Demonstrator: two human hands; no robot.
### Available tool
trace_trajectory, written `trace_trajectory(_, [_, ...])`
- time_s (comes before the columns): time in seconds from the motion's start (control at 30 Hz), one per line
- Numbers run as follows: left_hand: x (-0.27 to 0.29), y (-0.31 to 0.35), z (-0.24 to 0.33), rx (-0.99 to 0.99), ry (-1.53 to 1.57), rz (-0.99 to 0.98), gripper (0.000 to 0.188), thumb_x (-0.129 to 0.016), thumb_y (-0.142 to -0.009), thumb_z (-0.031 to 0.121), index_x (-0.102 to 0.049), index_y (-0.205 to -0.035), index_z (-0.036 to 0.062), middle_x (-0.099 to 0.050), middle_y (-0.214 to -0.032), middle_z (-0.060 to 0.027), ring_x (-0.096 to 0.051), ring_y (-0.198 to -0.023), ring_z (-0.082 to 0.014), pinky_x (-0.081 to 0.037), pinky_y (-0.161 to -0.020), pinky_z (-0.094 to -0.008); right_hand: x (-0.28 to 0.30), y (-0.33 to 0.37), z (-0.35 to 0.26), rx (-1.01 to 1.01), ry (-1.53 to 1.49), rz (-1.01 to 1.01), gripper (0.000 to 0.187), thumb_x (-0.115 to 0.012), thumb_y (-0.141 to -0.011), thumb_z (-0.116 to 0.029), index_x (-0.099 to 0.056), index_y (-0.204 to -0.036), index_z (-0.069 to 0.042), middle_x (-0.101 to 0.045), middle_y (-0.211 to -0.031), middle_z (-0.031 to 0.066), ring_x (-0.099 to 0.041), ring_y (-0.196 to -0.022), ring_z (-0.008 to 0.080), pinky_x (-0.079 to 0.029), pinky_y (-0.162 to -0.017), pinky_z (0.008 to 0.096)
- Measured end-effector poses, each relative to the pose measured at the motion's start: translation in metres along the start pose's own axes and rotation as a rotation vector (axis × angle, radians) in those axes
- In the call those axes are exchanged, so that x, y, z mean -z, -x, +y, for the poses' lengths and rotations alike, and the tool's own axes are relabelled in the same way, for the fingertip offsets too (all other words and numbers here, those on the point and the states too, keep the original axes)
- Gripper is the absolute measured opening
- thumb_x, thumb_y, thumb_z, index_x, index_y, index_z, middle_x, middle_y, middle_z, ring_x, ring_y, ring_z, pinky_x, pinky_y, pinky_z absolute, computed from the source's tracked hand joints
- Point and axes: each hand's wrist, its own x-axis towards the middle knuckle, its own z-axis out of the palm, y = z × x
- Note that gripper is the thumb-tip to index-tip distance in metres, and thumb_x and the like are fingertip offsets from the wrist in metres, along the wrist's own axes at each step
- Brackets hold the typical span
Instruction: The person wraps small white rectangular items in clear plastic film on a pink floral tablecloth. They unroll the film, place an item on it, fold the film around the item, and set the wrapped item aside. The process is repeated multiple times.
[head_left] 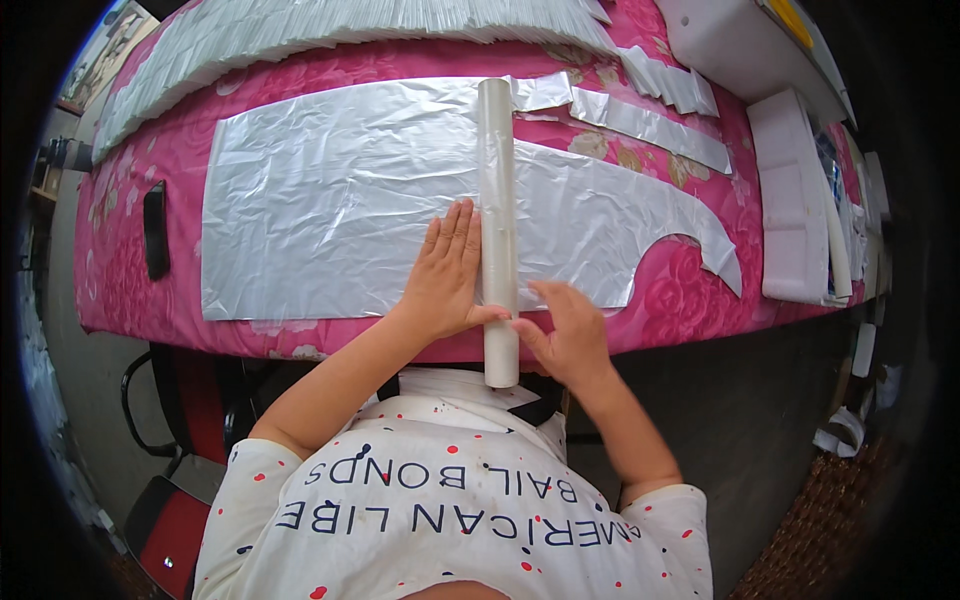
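The roll (497, 230) lies at the centre of the frame, lengthwise from top to bottom, across the silver sheet (340, 190); its lower end juts past the near edge of the worktop (115, 290), which wears a pink flowered cover. From my remote view, I see the left hand (440, 280) flat along the roll's left side, its four fingers (456, 232) straight and pressed together, the thumb reaching onto the roll. The right hand (574, 335) sits at the roll's lower right, thumb at its edge and index finger spread away; I cannot tell how the other fingers curl. The sheet shows on both sides of the roll, wrinkled at left and ending at right in a curved cut. I find strips (655, 130) toward the upper right, a long pile (340, 30) along the top, a phone (155, 230) at left, and a foam box (788, 190) at right.
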Motion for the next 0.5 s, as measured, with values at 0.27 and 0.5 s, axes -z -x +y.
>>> trace_trajectory(0.27, [0.004,0.000,0.002,0.018,-0.046,-0.011,0.119,-0.035,-0.067,0.082,-0.015,-0.136,-0.0126,-0.012,-0.143,-0.0302,-0.006,-0.136,-0.0400,-0.004,-0.110,-0.0479,0.014,-0.075,0.036,0.676,0.330,-0.229,0.072,-0.049,-0.079,-0.056,-0.040,-0.132,-0.008,-0.033,-0.142,0.0108,-0.029,-0.132,0.0270,-0.024,-0.107,0.0425])
trace_trajectory(0.5, [0.054,0.031,-0.029,0.133,-0.003,0.150,0.110,-0.045,-0.070,0.075,-0.017,-0.138,-0.0080,-0.013,-0.146,-0.0248,-0.006,-0.137,-0.0372,-0.004,-0.110,-0.0468,0.000,-0.093,0.012,0.754,0.336,-0.297,0.072,-0.049,-0.079,-0.055,-0.041,-0.131,-0.007,-0.035,-0.140,0.0104,-0.031,-0.131,0.0281,-0.023,-0.107,0.0423])
